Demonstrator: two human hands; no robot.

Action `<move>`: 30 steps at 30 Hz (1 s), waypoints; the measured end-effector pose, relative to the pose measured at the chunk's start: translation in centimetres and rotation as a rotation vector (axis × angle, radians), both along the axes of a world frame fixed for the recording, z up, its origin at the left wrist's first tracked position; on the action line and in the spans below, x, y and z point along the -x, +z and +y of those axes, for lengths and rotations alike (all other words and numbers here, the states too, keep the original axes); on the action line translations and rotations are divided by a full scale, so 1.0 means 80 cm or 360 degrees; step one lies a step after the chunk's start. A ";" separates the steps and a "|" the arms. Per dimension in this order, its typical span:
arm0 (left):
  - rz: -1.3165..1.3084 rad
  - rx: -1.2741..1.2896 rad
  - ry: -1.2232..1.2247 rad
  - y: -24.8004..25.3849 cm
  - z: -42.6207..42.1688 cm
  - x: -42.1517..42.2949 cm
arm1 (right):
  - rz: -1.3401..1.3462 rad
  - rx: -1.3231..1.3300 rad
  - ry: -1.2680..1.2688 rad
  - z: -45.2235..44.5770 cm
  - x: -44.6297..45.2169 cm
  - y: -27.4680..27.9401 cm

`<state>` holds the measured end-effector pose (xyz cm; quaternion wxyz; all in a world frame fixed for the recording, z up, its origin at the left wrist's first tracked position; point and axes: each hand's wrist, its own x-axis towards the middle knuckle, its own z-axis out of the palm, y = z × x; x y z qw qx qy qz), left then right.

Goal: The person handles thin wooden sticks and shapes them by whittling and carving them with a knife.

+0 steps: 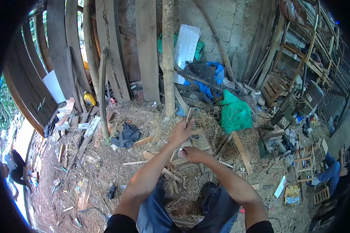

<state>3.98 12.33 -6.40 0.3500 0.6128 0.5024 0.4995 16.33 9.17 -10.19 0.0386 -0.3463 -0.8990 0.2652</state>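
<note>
My left hand [180, 133] is closed around a narrow wooden strip [189, 115], whose upper end sticks up past the fingers. Just below and to the right, my right hand [194, 155] has its fingers curled in; what it grips is too small to make out. Between the hands shows a dark metal head like a hammer's [193, 137], and I cannot tell whether a hand touches it. Beneath both hands is a low wooden work block [203, 143], partly covered by my forearms.
Straw and wood scraps cover the ground. A green sack [236, 112] and a propped board [242, 153] stand right of the block. A black plastic bag [127, 136] lies left. A wooden post [168, 58] rises ahead. Another person [334, 169] sits at far right.
</note>
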 end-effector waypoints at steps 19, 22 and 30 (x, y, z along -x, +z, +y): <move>0.0374 -0.0411 -0.0208 -0.073 0.040 -0.045 | -0.0659 -0.0492 -0.0369 -0.032 0.004 -0.029; 0.0654 -0.0311 -0.0083 -0.031 0.027 -0.040 | -0.0360 -0.1173 -0.0298 -0.018 -0.002 -0.053; -0.0058 -0.0245 -0.0149 0.017 0.003 0.033 | 0.0331 -0.0173 -0.0761 -0.003 -0.014 0.015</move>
